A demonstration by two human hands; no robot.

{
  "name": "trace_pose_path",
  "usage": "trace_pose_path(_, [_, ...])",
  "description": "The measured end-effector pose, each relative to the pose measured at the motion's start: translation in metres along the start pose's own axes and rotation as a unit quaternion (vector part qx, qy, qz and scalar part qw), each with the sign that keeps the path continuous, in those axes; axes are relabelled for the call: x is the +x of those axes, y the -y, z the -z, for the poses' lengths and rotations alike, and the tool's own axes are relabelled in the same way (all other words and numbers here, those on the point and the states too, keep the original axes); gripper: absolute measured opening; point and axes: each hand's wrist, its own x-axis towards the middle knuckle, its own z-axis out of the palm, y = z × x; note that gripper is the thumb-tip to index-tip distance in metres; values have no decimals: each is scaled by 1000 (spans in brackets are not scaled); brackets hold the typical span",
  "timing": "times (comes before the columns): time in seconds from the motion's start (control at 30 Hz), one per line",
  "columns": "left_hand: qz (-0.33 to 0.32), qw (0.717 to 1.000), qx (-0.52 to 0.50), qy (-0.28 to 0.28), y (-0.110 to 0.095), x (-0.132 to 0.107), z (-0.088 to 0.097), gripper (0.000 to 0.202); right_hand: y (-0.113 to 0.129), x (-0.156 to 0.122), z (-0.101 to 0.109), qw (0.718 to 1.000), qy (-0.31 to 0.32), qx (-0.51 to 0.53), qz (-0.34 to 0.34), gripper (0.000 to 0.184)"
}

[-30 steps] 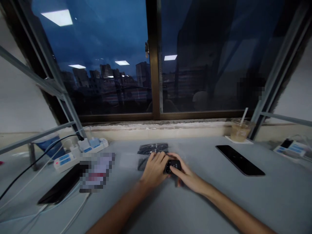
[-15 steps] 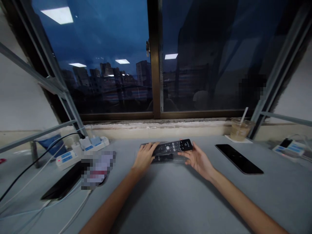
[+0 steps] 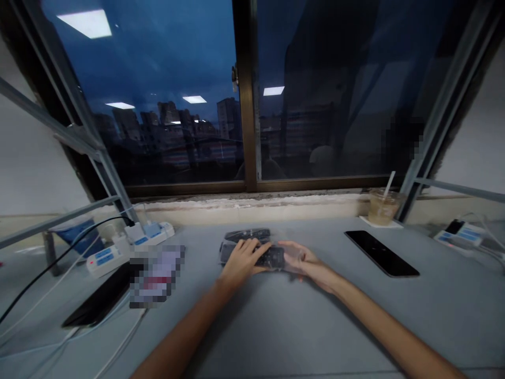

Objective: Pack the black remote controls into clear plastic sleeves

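Note:
A black remote control [image 3: 272, 257] lies on the grey table [image 3: 276, 326] inside a clear plastic bag. My left hand [image 3: 242, 260] rests on its left end with the fingers bent over it. My right hand [image 3: 302, 258] grips the bag's right end, fingers curled. A second bagged black remote [image 3: 246, 235] lies just behind, close to the window sill.
A black phone [image 3: 381, 252] lies to the right, with an iced drink cup and straw [image 3: 382, 206] behind it. Power strips [image 3: 130, 243] with plugs and cables sit at the left beside a dark flat device [image 3: 98, 302]. Another power strip [image 3: 460, 236] is far right.
The remote, held up between both hands half a second ago, has come down onto the table in its bag. Both hands have dropped with it and drawn closer together.

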Motion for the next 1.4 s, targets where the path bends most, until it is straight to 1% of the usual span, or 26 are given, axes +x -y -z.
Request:
trace_pose_path(0.1, [-16,1000,2,10,-8,0,-1,60,-1,-1,-3,999,17,-32,11,50])
trace_pose_path(0.2, [3,1000,-15,2,-12,0,-1,59,1,0,-5,999,-3,-34,14,51])
trace_pose_path(0.27, [19,999,-32,0,-12,0,1,55,2,1,-5,999,-32,-36,12,50])
trace_pose_path(0.33, [29,998,-50,10,-12,0,2,52,2,4,-3,997,-64,-42,16,49])
trace_pose_path(0.43, [36,995,-72,57,-11,-1,2,49,1,8,4,992,-111,-46,40,47])
trace_pose_path(0.5, [29,993,-83,78,-11,-2,-1,48,2,10,10,986,-153,-32,59,43])
trace_pose_path(0.63, [4,992,-96,77,-14,-4,-9,53,7,12,24,966,-241,13,87,37])
trace_pose_path(0.7, [-1,993,-95,73,-17,-4,-11,53,7,12,27,957,-269,-4,110,34])
trace_pose_path(0.73, [-2,993,-95,71,-18,-4,-12,53,7,13,28,954,-272,-32,125,31])
trace_pose_path(0.77, [-3,993,-95,71,-19,-4,-12,52,5,13,27,952,-263,-73,141,28])
trace_pose_path(0.8, [-2,993,-96,71,-20,-4,-12,52,4,13,25,950,-239,-122,158,26])
trace_pose_path(0.83, [1,992,-100,72,-21,-4,-12,53,1,12,24,949,-199,-172,175,25])
trace_pose_path(0.9, [10,991,-110,71,-21,-3,-12,58,-3,12,19,942,-98,-249,202,23])
trace_pose_path(0.97, [19,991,-118,67,-20,-3,-12,66,-7,11,17,934,-2,-288,211,23])
trace_pose_path(1.03, [23,991,-119,61,-17,-2,-13,69,-11,11,17,928,49,-309,201,23])
trace_pose_path(1.1, [21,992,-116,51,-15,-1,-14,69,-13,11,19,927,64,-319,186,24])
trace_pose_path(1.2, [23,993,-111,35,-13,0,-15,70,-16,12,22,930,62,-319,174,28])
trace_pose_path(1.27, [43,993,-109,34,-12,-1,-17,77,-17,13,22,932,63,-315,171,33])
trace_pose_path(1.4, [121,986,-97,62,-12,-5,-23,102,-17,13,18,924,49,-328,192,38])
